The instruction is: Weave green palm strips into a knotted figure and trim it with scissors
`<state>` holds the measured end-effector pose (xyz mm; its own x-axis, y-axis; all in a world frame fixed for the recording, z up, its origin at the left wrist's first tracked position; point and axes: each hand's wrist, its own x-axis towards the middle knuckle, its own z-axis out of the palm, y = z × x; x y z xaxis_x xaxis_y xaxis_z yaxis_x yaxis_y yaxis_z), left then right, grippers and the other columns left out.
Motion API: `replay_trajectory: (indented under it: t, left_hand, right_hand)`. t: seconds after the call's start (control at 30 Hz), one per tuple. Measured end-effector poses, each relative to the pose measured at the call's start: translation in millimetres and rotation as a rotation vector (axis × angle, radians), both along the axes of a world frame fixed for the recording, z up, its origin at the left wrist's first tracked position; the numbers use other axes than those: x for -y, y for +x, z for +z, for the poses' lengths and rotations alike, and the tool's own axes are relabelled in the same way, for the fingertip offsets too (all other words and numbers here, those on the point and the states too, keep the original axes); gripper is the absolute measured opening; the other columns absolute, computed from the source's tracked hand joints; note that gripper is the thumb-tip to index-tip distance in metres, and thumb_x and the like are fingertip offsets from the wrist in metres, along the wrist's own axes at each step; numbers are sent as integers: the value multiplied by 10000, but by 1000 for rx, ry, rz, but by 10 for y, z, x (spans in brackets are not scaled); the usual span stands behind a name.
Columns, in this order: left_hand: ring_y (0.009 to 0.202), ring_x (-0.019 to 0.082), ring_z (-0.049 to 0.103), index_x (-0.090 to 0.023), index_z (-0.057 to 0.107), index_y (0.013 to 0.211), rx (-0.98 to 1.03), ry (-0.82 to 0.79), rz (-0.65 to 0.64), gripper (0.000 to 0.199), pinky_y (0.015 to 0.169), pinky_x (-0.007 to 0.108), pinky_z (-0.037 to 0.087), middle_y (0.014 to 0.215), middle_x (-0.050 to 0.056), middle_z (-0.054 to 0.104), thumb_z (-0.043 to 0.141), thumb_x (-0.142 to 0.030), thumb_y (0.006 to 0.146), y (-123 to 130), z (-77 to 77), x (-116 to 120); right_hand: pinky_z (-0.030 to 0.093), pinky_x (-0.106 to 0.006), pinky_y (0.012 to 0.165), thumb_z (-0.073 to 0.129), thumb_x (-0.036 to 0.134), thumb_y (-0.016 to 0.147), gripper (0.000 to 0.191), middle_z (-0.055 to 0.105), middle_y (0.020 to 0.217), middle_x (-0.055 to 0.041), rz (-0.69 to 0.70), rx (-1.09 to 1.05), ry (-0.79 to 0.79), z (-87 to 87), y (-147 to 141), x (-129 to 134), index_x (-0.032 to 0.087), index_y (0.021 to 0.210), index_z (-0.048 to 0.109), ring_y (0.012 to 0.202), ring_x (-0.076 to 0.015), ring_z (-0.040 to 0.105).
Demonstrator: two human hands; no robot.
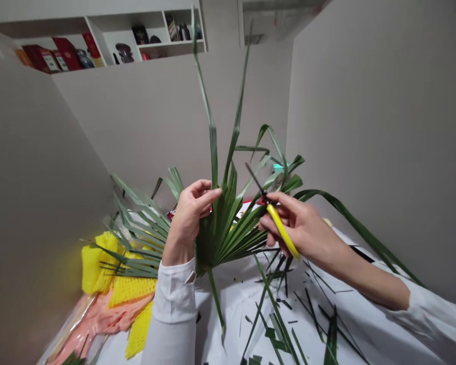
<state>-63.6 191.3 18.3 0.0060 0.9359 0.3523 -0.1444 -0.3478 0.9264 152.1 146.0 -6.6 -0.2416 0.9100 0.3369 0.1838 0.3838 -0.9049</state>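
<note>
A large green fan-shaped palm leaf (222, 228) stands upright in the middle, its stalk pointing down over the white table. My left hand (197, 210) pinches the leaf near the base of a tall strip, thumb and fingers pressed together. On the right, my right hand (289, 223) holds scissors with yellow handles (279, 228), their dark blades pointing up and left beside the leaf. Several blades on the leaf's left side are cut short, while two long strips rise from its centre. Whether the scissor blades are parted cannot be made out.
Cut leaf pieces (279, 329) lie scattered over the white table (235, 294). Yellow netting (133, 291) and pink cloth (106, 322) are at the left. A long leaf strip (349, 223) arches to the right. Behind is a wall with shelves (117, 28).
</note>
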Motion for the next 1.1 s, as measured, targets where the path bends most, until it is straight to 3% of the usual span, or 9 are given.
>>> replay_trajectory:
  t: [0.13,0.27,0.47,0.67,0.8,0.93,1.1]
  left_hand:
    - [452,29,358,-179,527,682,-13,44,40,403,405,143,230,563,-101,452,904,-183,542,26,9,16]
    - [511,45,423,-175,486,616,-2,101,45,423,470,145,320,554,-91,486,903,-170,546,39,-12,23]
    - [615,84,564,-174,554,676,40,111,-20,363,577,176,447,680,-50,645,899,-182,562,37,-22,39]
    - [566,77,557,-171,533,651,63,60,-51,400,554,179,454,630,-61,622,914,-179,531,32,-7,33]
    - [525,66,544,-182,502,663,85,22,-54,458,523,167,442,594,-81,595,928,-173,496,38,-14,19]
    - [516,60,563,-191,531,738,101,-4,-71,472,523,155,454,585,-98,593,931,-166,489,41,-17,16]
    - [619,119,677,-178,630,937,68,-22,-145,505,595,211,542,752,-16,737,919,-158,523,54,10,66]
  right_hand:
    - [603,-267,478,715,437,834,408,713,1015,-65,-57,-207,113,153,-102,-91,252,1118,487,824,-235,751]
    - [635,-324,571,798,395,760,508,706,1109,-76,-138,-264,205,269,-238,-307,274,1145,489,929,-265,736]
    - [591,-361,566,783,322,737,440,700,918,-41,-187,-219,227,293,-480,-525,225,1096,547,704,-210,676]
    - [576,-330,609,771,345,742,480,654,897,-11,-196,-242,231,252,-509,-525,231,1131,514,727,-180,646]
    - [566,-305,542,800,350,709,540,600,843,22,-159,-273,187,236,-449,-533,247,1133,481,622,-144,601]
    - [554,-309,452,827,383,681,572,557,797,41,-120,-295,137,253,-415,-523,254,1099,459,499,-119,556]
    - [546,-305,417,856,385,660,603,568,763,42,-109,-305,125,299,-418,-488,255,1080,443,485,-124,551]
